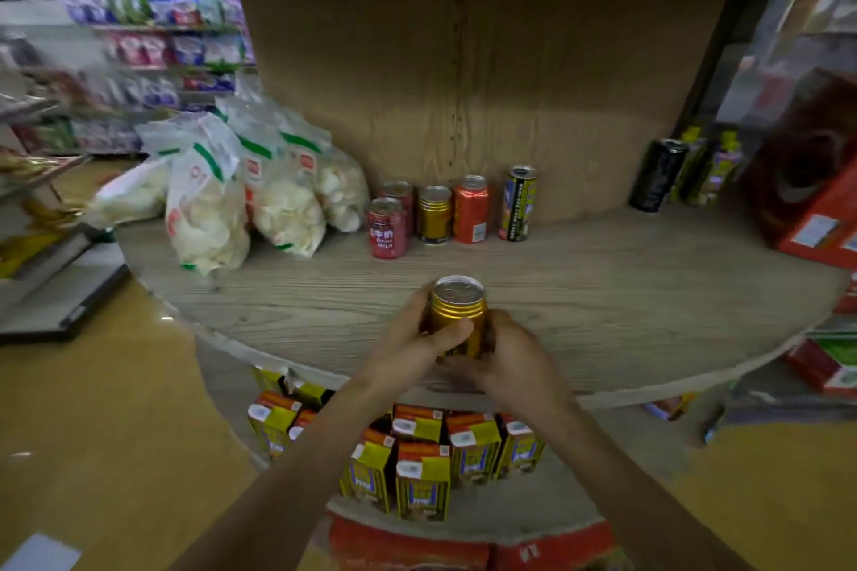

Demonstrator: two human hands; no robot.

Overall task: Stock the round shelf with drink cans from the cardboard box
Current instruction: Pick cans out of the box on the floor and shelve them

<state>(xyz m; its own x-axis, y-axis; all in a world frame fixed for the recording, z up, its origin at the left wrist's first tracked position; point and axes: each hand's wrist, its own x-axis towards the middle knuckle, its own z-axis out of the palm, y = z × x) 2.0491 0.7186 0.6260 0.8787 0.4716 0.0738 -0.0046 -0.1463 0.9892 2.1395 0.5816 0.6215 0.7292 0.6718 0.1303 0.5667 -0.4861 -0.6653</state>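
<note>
Both hands are wrapping around one gold can, the left hand curling in from its side with the thumb across the front, the right hand cupping the other side and base. They are holding it upright just above the near edge of the round shelf, probably to set it down standing. Beyond the hands, a short row of cans is standing against the back panel, likely the intended lineup. Snack bags are leaning further left. The cardboard box is not clearly identifiable.
</note>
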